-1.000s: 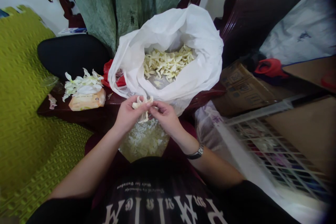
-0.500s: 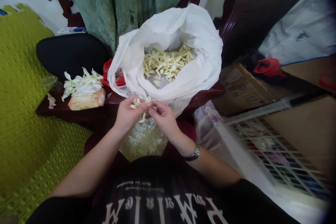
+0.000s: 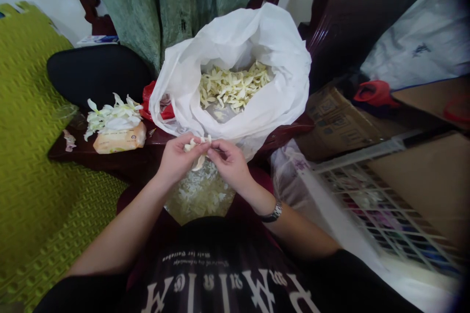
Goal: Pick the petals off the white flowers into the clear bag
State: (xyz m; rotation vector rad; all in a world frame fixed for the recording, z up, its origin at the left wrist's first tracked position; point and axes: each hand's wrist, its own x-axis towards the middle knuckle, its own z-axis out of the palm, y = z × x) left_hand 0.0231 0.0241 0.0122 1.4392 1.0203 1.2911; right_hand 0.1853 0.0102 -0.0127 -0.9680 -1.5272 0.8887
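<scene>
While a yellow-green mat [image 3: 29, 107] takes up the left of the room, a dark red wooden surface [image 3: 84, 157] runs beside it, a pale scrap [image 3: 69, 141] lying near its left end. Just behind stands a black cushion [image 3: 99, 71], and in front of that I see loose white flowers [image 3: 97, 120] heaped against an orange packet [image 3: 123, 139]. Something red [image 3: 149, 93] is tucked next to the big bag. Then come the hands, brought together low in front of the person's body: the left hand [image 3: 178, 156] has its fingers curled round a pale flower [image 3: 199, 162], which sits between the two of them, just off the bag's near edge. Below it lies a mass of whitish pieces [image 3: 201, 190] at the person's lap. The right hand [image 3: 233, 164] pinches at the flower's right edge, though which part it has I can't make out; a watch [image 3: 274, 211] circles that wrist. Beyond both hands the white bag [image 3: 271, 29] gapes wide, cream-coloured flowers [image 3: 235, 85] piled inside. Farther right are a cardboard box [image 3: 340, 112] and a white wire rack [image 3: 389, 210].
</scene>
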